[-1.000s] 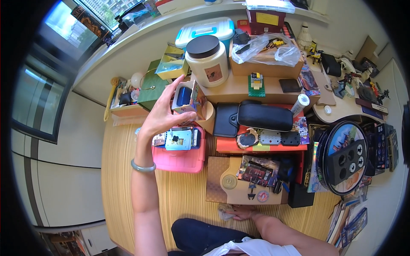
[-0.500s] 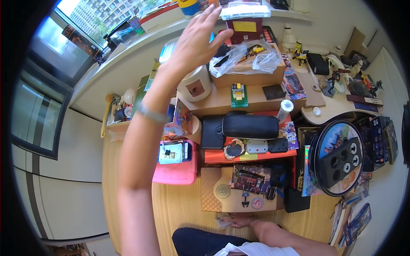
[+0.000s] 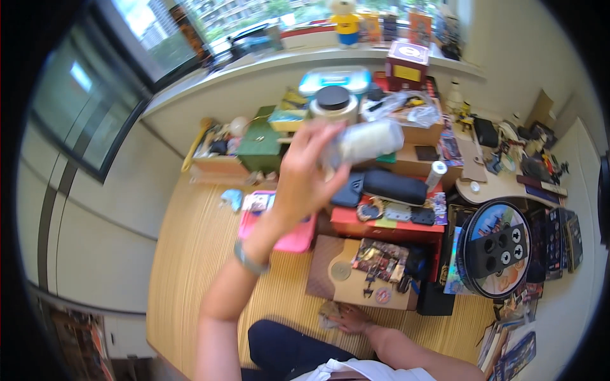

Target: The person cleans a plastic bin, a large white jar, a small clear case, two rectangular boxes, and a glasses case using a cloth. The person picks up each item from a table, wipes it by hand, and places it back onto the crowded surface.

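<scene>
My left hand is raised over the middle of the table, its fingers closed round one end of a clear plastic box with a whitish look. Motion blurs the box, and what it contains is unclear. Behind it stands a white jar with a black lid, partly hidden by the hand. My right hand rests low on the table before me, its fingers on a crumpled pale cloth or tissue. Just beyond lies a flat brown box with cards and small parts on it.
A maroon box stands at the back, near the windowsill. Left of centre are a pink case and a green box. A black case tops a red box. At right sits a round tin with a black holder.
My left hand has taken the clear plastic box off the maroon box and brought it back toward me. The right hand stays on the cloth or tissue. The view has shifted.
</scene>
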`<state>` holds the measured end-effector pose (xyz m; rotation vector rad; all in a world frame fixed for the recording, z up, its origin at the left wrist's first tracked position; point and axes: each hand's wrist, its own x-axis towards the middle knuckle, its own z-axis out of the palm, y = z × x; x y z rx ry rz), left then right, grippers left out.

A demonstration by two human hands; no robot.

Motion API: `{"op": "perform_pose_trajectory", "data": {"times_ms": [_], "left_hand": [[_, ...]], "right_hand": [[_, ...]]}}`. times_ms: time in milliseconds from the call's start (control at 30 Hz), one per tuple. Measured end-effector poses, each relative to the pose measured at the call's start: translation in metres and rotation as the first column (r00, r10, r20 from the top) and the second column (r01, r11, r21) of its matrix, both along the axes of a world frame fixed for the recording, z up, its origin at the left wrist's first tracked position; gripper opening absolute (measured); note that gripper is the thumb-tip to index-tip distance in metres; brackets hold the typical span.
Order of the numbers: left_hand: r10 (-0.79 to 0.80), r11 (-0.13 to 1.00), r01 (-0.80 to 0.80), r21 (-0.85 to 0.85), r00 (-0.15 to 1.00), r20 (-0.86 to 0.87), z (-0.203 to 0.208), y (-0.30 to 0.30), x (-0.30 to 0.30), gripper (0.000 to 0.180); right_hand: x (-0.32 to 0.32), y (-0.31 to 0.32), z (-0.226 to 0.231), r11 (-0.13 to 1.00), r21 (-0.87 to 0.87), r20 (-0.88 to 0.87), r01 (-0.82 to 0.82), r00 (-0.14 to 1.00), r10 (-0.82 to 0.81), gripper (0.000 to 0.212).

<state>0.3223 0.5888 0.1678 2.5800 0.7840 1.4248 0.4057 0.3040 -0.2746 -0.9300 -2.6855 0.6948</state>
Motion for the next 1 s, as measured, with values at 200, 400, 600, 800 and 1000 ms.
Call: {"op": "perform_pose_trajectory", "data": {"times_ms": [200, 400, 600, 800, 1000], "left_hand": [[0.274, 0.716, 0.208, -0.667, 0.795, 0.541, -0.071, -0.223, -0.16, 0.058], [0.532, 0.635, 0.593, -0.495, 0.129, 0.837, -0.117, -0.362, -0.238, 0.07], [0.571, 0.682, 0.623, -0.382, -0.126, 0.812, -0.133, -0.426, -0.254, 0.057], [0.51, 0.715, 0.666, -0.214, -0.287, 0.811, -0.149, -0.467, -0.253, 0.051], [0.694, 0.673, 0.636, -0.378, -0.368, 0.619, -0.149, -0.496, -0.234, 0.045]], "right_hand": [[-0.008, 0.004, 0.005, 0.996, 0.068, -0.043, 0.061, 0.997, -0.058, 0.062], [-0.054, -0.008, 0.085, 0.832, -0.479, -0.437, 0.28, 0.746, -0.503, 0.048], [-0.127, -0.09, 0.251, 0.897, -0.442, -0.731, -0.023, 0.588, -0.345, 0.05], [-0.198, -0.127, 0.305, 0.931, 0.117, -0.524, -0.345, 0.775, 0.353, 0.062], [-0.258, -0.107, 0.335, 0.973, -0.089, -0.608, -0.212, 0.785, 0.116, 0.05]]}}
